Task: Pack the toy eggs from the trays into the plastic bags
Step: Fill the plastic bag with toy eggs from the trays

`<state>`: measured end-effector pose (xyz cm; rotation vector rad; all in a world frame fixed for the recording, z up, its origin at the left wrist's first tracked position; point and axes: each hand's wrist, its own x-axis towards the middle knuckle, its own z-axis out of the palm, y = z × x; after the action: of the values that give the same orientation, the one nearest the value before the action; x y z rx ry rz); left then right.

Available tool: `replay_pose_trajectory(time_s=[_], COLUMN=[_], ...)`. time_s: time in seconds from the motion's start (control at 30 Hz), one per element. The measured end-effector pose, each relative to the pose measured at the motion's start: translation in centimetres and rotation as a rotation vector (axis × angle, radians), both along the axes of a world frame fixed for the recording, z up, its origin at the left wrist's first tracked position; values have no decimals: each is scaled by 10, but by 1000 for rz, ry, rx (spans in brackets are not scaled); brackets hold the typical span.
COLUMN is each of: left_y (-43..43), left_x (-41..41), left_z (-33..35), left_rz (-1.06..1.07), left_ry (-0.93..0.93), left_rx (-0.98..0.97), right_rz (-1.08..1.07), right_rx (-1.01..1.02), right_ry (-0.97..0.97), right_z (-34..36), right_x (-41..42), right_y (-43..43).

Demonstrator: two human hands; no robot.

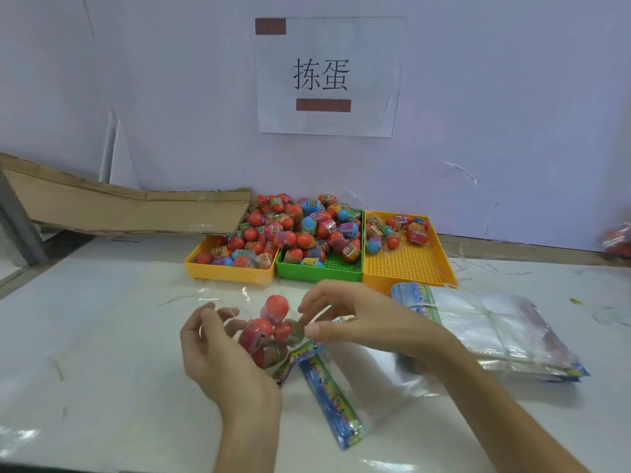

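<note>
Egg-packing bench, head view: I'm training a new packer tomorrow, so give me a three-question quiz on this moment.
1. True or false: the green tray sits between two yellow trays.
2. Which tray holds the fewest eggs? A) left yellow tray B) green tray C) right yellow tray
3. Fill in: the stack of empty bags lies on the person's ____ side.

Key: 1 true; 2 C; 3 right.

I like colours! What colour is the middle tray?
Green; the middle tray shows best in the head view, between two yellow trays.
</note>
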<state>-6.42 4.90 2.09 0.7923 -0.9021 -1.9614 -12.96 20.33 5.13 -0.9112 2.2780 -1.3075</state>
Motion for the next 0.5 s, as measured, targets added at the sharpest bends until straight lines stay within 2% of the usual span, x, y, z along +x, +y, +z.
replay_pose_trajectory(time_s=[0.13,0.27,0.33,0.4,0.5], left_y=[-14,-11,-7,-4,3], left_x=[-4,-1,2,3,2], left_z=[-3,2,4,7,11], left_rz=[-122,-254,-341,-452,-540], left_ry=[65,143,163,143,-19], left_rx=[323,368,272,92,-251], right_rz=[-138,-310,-397,-467,-569], right_rx=[-87,-291,-437,-525,-574], right_ry=[-19,-106,-209,-293,-387], right_z=[-4,-5,-5,-4,-5], right_x=[4,5,4,2,-1], right_y=[-5,-15,-15,-13,-11])
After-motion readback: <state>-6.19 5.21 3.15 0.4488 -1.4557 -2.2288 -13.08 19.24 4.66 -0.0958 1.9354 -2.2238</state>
